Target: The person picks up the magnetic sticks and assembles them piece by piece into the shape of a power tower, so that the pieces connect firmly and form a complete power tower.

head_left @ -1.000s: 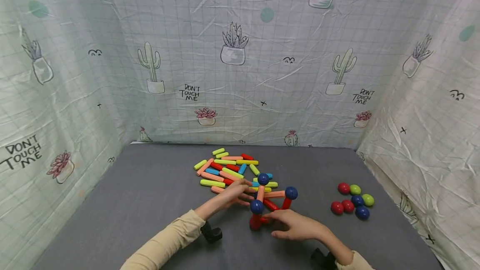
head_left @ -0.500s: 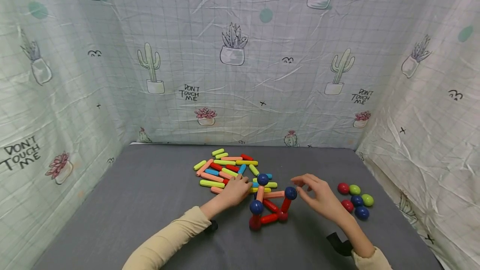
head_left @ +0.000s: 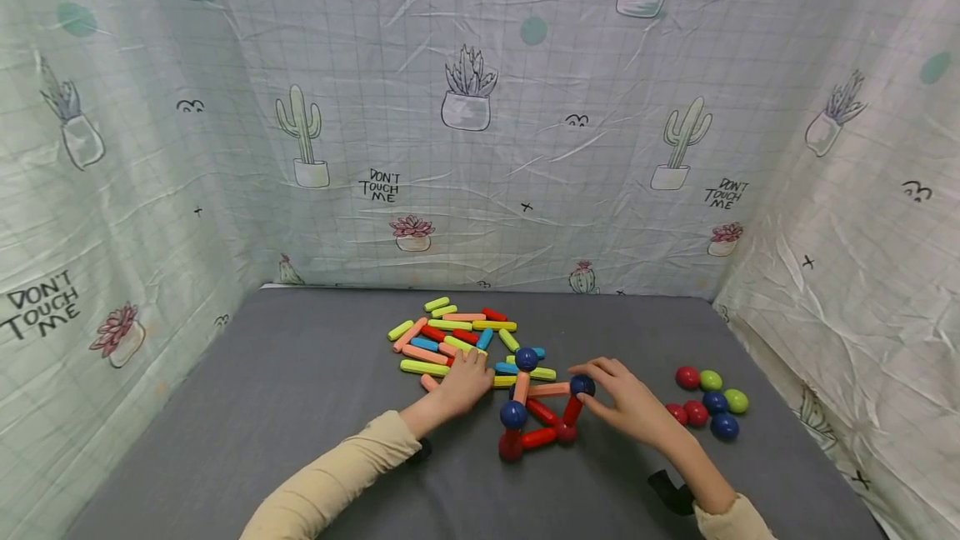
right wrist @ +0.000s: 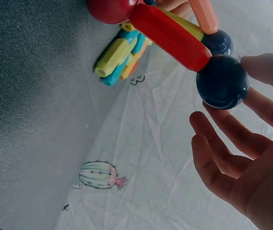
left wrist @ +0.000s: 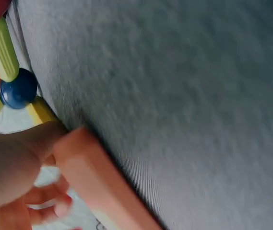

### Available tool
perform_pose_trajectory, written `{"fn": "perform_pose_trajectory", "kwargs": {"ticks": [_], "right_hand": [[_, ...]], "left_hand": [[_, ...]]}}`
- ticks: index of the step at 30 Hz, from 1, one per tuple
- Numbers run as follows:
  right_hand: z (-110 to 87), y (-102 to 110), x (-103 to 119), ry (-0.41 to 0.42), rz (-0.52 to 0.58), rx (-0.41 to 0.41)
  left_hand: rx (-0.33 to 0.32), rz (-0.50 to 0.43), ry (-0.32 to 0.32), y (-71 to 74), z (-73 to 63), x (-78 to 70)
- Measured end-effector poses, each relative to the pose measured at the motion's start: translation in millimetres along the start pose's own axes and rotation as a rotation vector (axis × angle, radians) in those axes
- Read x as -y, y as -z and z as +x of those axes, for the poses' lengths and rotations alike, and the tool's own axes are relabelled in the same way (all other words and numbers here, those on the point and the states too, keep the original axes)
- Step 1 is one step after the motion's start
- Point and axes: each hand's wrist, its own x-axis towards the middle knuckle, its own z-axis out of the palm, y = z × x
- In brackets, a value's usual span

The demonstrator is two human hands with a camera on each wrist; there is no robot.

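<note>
A structure of magnetic rods and balls stands mid-table, with red rods (head_left: 538, 437) low and orange rods (head_left: 550, 389) on top. My right hand (head_left: 628, 402) pinches its right-hand blue ball (right wrist: 221, 82) between thumb and fingers. In the right wrist view a red rod (right wrist: 170, 37) joins that ball to a red ball (right wrist: 112, 8). My left hand (head_left: 461, 382) is over the near side of the loose rod pile, fingers loosely bent. In the left wrist view an orange rod (left wrist: 102, 179) partly covers the fingers, and a gap shows between thumb and fingers.
Several loose rods in yellow, red, blue and orange, including a yellow-green rod (head_left: 424, 367), lie beyond and left of the structure. Several loose balls sit at the right, among them a blue ball (head_left: 724, 426). A printed cloth (head_left: 480, 173) rises behind the grey table (head_left: 247, 407).
My right hand has left the structure's lower red part, swung up and right, then come back onto the right-hand blue ball. My left hand has shifted onto the rod pile.
</note>
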Motion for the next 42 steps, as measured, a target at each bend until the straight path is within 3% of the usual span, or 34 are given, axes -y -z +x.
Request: {"fn": "perform_pose_trajectory", "kwargs": {"ticks": [3, 6, 14, 18, 20, 23, 26, 30, 35, 42], "right_hand": [[-0.1, 0.5, 0.5, -0.005, 0.009, 0.014], [0.0, 1.3, 1.0, -0.011, 0.013, 0.028], [0.7, 2.7, 1.4, -0.010, 0.018, 0.045], [0.9, 3.1, 1.1, -0.005, 0.027, 0.053], [1.0, 3.3, 0.8, -0.001, 0.033, 0.056], [1.0, 3.6, 0.3, 0.001, 0.039, 0.061], [0.9, 3.8, -0.5, -0.004, 0.046, 0.062], [1.2, 3.6, -1.7, 0.002, 0.047, 0.052], [1.9, 2.8, -3.0, 0.024, 0.044, 0.066], [1.6, 3.7, -3.0, 0.009, 0.064, 0.106]], "left_hand": [[0.062, 0.057, 0.025, 2.0, -2.6, 4.7], [0.059, 0.071, 0.052, 5.0, -4.2, 9.5], [-0.009, -0.033, 0.130, 7.7, -9.8, 23.2], [0.008, -0.096, 0.218, 21.5, -13.8, 31.2], [-0.032, -0.159, 0.275, 34.2, -16.5, 33.8], [-0.194, -0.340, 0.321, 56.9, -21.3, 33.7], [-0.349, -0.557, 0.260, 78.0, -25.9, 26.6], [-0.408, -0.709, 0.104, 98.8, -29.0, 10.2], [-0.407, -0.734, -0.031, 107.7, -28.5, -9.7], [-0.385, -0.607, -0.100, 104.2, -25.4, -24.9]]}}
